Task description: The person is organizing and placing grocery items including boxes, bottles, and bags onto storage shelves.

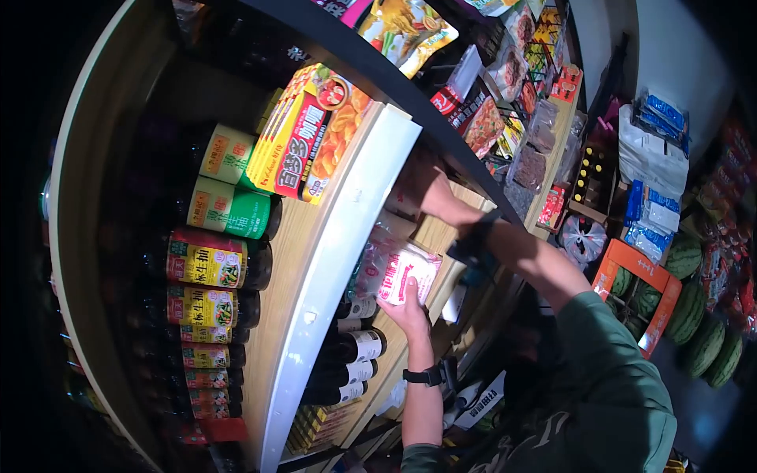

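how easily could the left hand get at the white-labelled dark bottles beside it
Probably yes for reach: the dark bottles lie beside the left hand, with nothing between. But that hand grips a white and pink packet, so it likely could not grasp one as is.

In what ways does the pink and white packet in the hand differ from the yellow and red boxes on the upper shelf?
The packet is a soft pink and white bag; the boxes are stiff, yellow and red. The left hand grips the packet, while the boxes stand untouched in a row. Both carry printed labels.
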The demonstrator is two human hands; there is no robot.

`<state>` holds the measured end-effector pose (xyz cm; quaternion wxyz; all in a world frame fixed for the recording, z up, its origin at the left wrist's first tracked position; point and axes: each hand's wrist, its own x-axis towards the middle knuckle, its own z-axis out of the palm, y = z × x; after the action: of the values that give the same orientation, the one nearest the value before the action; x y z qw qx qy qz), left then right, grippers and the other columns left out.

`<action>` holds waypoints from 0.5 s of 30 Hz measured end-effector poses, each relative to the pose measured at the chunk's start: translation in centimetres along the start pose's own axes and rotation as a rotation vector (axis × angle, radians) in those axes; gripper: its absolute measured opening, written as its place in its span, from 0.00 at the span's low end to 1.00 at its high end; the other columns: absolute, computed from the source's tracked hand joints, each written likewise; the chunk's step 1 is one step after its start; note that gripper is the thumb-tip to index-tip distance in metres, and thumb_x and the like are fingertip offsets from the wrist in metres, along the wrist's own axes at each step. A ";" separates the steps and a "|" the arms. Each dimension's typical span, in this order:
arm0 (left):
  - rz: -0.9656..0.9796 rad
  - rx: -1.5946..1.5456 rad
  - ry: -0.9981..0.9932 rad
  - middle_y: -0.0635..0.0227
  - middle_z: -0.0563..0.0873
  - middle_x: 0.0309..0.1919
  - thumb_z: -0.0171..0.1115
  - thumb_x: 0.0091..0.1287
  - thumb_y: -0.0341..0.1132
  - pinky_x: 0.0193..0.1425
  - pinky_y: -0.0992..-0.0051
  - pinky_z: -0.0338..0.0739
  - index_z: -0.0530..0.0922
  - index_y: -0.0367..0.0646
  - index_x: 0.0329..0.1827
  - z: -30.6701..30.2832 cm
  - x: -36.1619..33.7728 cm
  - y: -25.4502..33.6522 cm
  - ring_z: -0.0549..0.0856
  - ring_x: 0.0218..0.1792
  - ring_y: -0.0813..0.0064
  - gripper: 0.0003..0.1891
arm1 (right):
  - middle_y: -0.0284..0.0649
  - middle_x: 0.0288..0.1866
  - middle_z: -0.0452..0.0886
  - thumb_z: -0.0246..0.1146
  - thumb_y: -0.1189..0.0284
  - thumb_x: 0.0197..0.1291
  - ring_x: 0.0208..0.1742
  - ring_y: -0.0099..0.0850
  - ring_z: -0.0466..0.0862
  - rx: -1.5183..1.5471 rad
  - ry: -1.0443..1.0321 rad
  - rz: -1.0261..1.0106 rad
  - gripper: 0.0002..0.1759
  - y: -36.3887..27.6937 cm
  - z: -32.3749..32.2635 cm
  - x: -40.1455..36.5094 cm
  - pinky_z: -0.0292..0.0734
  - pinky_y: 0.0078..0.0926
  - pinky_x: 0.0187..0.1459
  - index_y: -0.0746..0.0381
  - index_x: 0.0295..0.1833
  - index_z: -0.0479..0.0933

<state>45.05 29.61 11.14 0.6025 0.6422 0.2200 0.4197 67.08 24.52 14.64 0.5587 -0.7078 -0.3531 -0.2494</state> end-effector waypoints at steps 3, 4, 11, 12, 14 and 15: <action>0.003 0.018 0.027 0.55 0.79 0.52 0.67 0.61 0.22 0.56 0.71 0.78 0.61 0.35 0.63 -0.6 -1.2 0.5 0.81 0.50 0.70 0.29 | 0.51 0.40 0.80 0.59 0.70 0.58 0.39 0.51 0.80 0.142 -0.525 0.114 0.07 -1.2 -0.9 -3.3 0.73 0.47 0.49 0.63 0.37 0.77; 0.045 -0.051 0.012 0.55 0.79 0.52 0.67 0.61 0.22 0.56 0.71 0.78 0.61 0.35 0.63 0.8 -0.3 0.2 0.81 0.50 0.70 0.30 | 0.51 0.40 0.78 0.61 0.68 0.62 0.39 0.50 0.80 0.297 -0.253 0.048 0.11 -2.9 -1.5 -7.0 0.75 0.41 0.45 0.65 0.41 0.75; -0.118 -0.017 -0.115 0.59 0.84 0.46 0.67 0.65 0.30 0.50 0.76 0.77 0.76 0.28 0.54 6.1 3.6 2.2 0.83 0.42 0.75 0.18 | 0.49 0.36 0.78 0.58 0.70 0.67 0.40 0.33 0.81 0.893 -0.358 0.675 0.10 0.7 -3.3 -4.8 0.75 0.32 0.40 0.66 0.46 0.72; -0.165 0.011 -0.060 0.60 0.85 0.44 0.66 0.67 0.32 0.47 0.77 0.77 0.78 0.27 0.52 7.2 4.2 2.5 0.83 0.40 0.76 0.17 | 0.52 0.37 0.78 0.58 0.71 0.66 0.42 0.38 0.81 0.671 -0.292 0.519 0.11 1.5 -3.5 -4.1 0.76 0.34 0.42 0.66 0.49 0.71; -0.167 0.009 -0.064 0.60 0.85 0.44 0.63 0.69 0.35 0.45 0.76 0.77 0.76 0.23 0.54 6.9 5.1 0.2 0.82 0.39 0.77 0.20 | 0.57 0.42 0.79 0.57 0.75 0.63 0.47 0.49 0.82 0.369 -0.139 0.292 0.15 3.0 -3.1 -3.2 0.77 0.41 0.47 0.69 0.54 0.70; -0.148 0.144 -0.051 0.60 0.85 0.43 0.61 0.70 0.34 0.44 0.75 0.77 0.76 0.23 0.53 6.4 5.8 -2.1 0.82 0.40 0.77 0.19 | 0.57 0.42 0.79 0.57 0.75 0.63 0.47 0.49 0.82 0.365 -0.165 0.265 0.15 2.7 -3.3 -2.8 0.77 0.41 0.47 0.69 0.54 0.70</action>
<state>53.86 30.79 11.23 0.5896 0.6763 0.2810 0.3407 67.57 20.33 11.70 0.6743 -0.6533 -0.3410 -0.0473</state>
